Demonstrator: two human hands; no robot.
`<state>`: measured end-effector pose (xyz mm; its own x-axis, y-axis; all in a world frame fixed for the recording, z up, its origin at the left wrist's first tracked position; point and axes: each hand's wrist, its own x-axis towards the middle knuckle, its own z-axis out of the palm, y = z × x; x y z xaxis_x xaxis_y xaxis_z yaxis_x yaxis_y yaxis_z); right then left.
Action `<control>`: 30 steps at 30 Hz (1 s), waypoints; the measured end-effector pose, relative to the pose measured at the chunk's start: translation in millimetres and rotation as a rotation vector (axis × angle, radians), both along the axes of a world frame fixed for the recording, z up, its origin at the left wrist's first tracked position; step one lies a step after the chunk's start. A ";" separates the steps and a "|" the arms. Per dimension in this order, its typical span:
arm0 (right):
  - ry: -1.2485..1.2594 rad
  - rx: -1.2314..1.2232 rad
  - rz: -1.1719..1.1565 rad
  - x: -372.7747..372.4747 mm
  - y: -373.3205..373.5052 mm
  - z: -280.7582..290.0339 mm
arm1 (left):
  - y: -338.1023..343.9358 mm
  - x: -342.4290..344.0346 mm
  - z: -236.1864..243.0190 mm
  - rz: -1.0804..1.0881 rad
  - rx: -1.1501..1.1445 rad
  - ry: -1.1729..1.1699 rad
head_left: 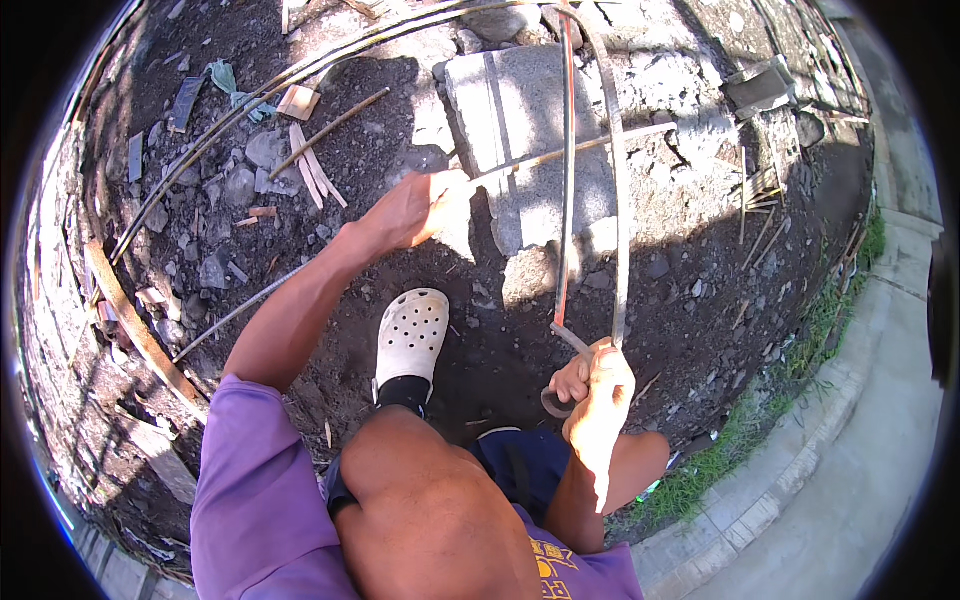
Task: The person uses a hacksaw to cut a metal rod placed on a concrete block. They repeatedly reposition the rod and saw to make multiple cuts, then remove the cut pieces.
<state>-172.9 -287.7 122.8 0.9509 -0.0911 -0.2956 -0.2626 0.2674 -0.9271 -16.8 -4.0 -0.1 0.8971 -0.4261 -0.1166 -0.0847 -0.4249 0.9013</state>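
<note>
My right hand (594, 385) is wrapped round the handle end of a hacksaw, low on the right. The saw's grey bowed frame (614, 170) and its thin reddish blade (567, 190) run away from me, meeting at the far end. My left hand (437, 205) is closed round a thin rod (540, 159), which lies across a grey concrete block (520, 95). The blade crosses over the rod to the right of my left hand; whether it touches the rod I cannot tell. The rod's far end reaches past the saw frame.
A white clog (412, 330) is on my foot, close to the block. Long bent bars (300, 70) arch across the far left. Stones (240, 185), wood scraps (315, 168) and a plank (140, 325) litter the dark soil. Grass (770, 420) borders a paved kerb (800, 470) at right.
</note>
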 end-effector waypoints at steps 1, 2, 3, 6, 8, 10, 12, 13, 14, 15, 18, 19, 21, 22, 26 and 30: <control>-0.003 -0.019 0.010 -1.4 -1.7 0.5 | 0.3 0.7 -0.2 -0.010 -0.041 0.077; -0.007 -0.039 0.024 -2.5 -3.1 0.5 | 0.0 3.0 -0.1 0.005 -0.086 0.211; 0.002 -0.031 0.020 -3.5 -4.5 0.0 | -0.1 5.9 0.8 0.024 -0.130 0.341; 0.023 -0.009 -0.002 -4.3 -7.5 -4.1 | -2.4 12.0 9.1 0.056 -0.197 0.524; 0.015 0.007 -0.028 -4.5 -9.6 -7.2 | -3.9 11.4 18.0 0.051 -0.149 0.514; 0.004 0.004 -0.020 -5.0 -12.1 -8.4 | -9.0 4.5 23.8 0.016 -0.054 0.394; -0.006 0.020 -0.030 -3.9 -14.5 -7.3 | -13.7 -10.3 23.1 -0.018 0.074 0.242; 0.006 0.034 -0.034 -2.8 -15.5 -5.9 | -16.7 -15.4 18.9 0.024 0.075 0.201; -0.011 0.072 -0.020 -2.0 -15.9 -4.2 | -15.9 -17.0 12.9 0.002 0.069 0.115; 0.017 0.050 -0.030 -0.6 -15.9 -2.7 | -15.5 -13.0 5.4 -0.003 0.074 0.115; 0.072 -0.153 -0.037 3.1 -11.0 3.7 | -10.0 -1.7 -12.6 -0.063 -0.132 0.130; 0.085 -0.191 -0.037 3.5 -8.4 7.1 | -6.3 0.2 -13.2 -0.143 -0.071 -0.110; 0.111 -0.260 -0.093 4.6 -3.8 13.5 | -6.5 -2.8 -4.4 -0.092 -0.019 0.129; 0.115 -0.312 -0.130 5.9 -0.9 14.3 | -8.9 -8.6 1.2 -0.080 0.064 0.019; 0.127 -0.397 -0.196 14.4 9.8 11.2 | -33.2 -52.3 20.3 -0.042 0.082 0.073; 0.070 -0.413 -0.051 19.5 7.3 6.4 | -40.4 -70.5 29.9 -0.023 0.078 0.055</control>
